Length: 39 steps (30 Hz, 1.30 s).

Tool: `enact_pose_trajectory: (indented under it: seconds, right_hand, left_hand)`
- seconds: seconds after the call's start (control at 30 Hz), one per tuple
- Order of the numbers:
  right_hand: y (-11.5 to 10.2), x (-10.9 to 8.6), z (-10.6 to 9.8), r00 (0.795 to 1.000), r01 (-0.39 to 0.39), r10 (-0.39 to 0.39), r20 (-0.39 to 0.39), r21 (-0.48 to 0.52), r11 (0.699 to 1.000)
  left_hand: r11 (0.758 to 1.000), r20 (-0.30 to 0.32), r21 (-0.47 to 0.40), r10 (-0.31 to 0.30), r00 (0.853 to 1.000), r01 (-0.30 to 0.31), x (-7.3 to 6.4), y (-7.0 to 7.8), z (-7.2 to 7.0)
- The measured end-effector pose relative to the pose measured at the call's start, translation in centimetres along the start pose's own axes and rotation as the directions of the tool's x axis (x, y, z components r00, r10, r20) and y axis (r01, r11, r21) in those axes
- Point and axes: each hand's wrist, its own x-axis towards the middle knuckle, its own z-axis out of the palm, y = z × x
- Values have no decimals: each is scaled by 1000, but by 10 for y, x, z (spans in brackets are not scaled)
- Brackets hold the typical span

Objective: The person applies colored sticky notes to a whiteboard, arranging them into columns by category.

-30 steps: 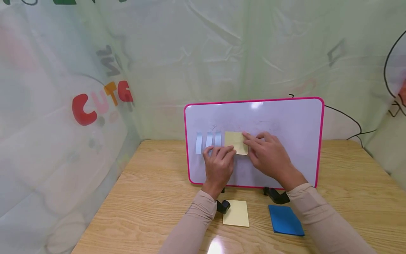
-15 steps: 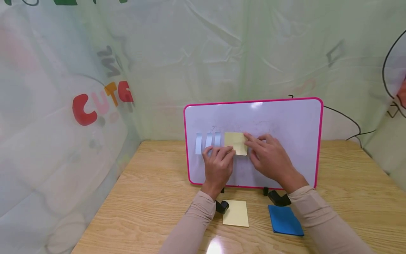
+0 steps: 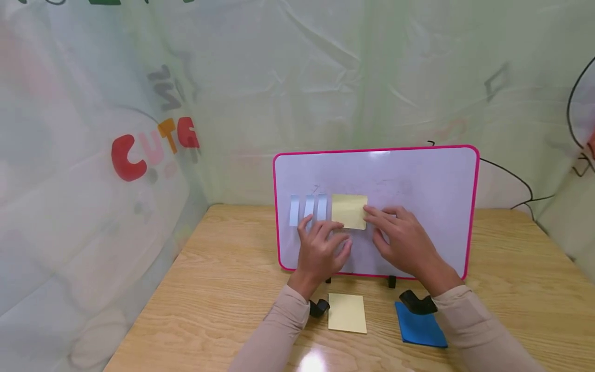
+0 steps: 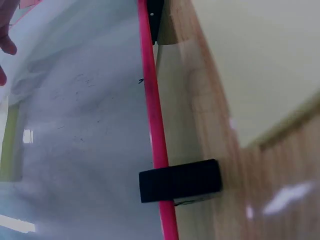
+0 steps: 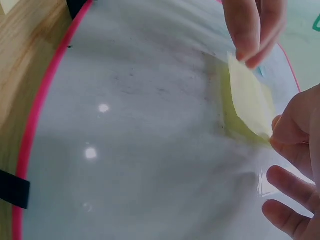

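Whiteboard (image 3: 432,196): one, pink-rimmed, upright toward the back edge of the tabletop (image 3: 209,268); carrying one yellow note and three blue strips.
Yellow note (image 3: 349,211): one, on the whiteboard at mid-height, left of middle; lower edge standing off the surface in the right wrist view.
Blue strips (image 3: 309,205): three, narrow and upright in a row between the yellow note and the whiteboard's left edge; the right two closer together.
Left hand (image 3: 322,252): fingers loosely bent and spread, thumb apart; fingertips at or just beside the note's lower left corner, partly covering the strips.
Right hand (image 3: 406,240): fingertips touching the note's right edge; cannot tell whether pinching or only pressing.
Yellow pad (image 3: 347,313): one, flat in front of the whiteboard, well in from the tabletop's left edge.
Blue pad (image 3: 423,328): one, flat, nearer the tabletop's right edge than the yellow pad; partly hidden behind the right arm's gear.
Black feet (image 3: 392,282): two in sight, under the whiteboard's bottom rim.
Surface: light wood grain, with a bright glare patch toward the front.
Room: wrinkled pale plastic sheeting (image 3: 251,77) behind and to both sides, with coloured letters (image 3: 127,159) at left.
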Motion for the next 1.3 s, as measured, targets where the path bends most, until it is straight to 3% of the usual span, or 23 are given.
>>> enact_pose_trajectory:
  seconds: [0.17, 0.33, 0.53, 0.63, 0.77, 0.93, 1.1, 1.2, 1.3]
  right_hand:
    - [0, -8, -2, 1000, 18, -18, -13, 16, 1000]
    - [-1, -16, -4, 1000, 7, -6, -16, 35, 999]
    - [-8, -25, -5, 1000, -30, 30, 4, 73, 997]
    - [-11, -29, -5, 999, -48, 47, 20, 82, 995]
    - [-14, -33, -2, 997, -62, 58, 46, 89, 994]
    - [-17, -39, 1, 995, -79, 73, 66, 85, 993]
    - [-18, -46, 2, 995, -74, 67, 72, 88, 993]
    - [-18, -50, 3, 996, -65, 57, 75, 99, 993]
    - [-18, -54, 3, 995, -71, 64, 79, 99, 993]
  left_hand:
    - [997, 14, -77, 24, 1000, -23, -13, 4, -11]
    - [991, 107, -135, 29, 994, -14, -26, 7, -20]
    - [985, 237, -173, 66, 969, -25, -39, 9, -30]
    - [978, 298, -205, 97, 950, -35, -43, 10, -35]
    - [961, 430, -275, 137, 893, -15, -47, 8, -42]
    - [947, 590, -316, 143, 795, 64, -53, 6, -48]
    - [938, 693, -322, 143, 707, 126, -58, 7, -52]
    - [936, 729, -317, 138, 670, 151, -59, 9, -56]
    - [937, 745, -311, 136, 653, 161, -60, 11, -58]
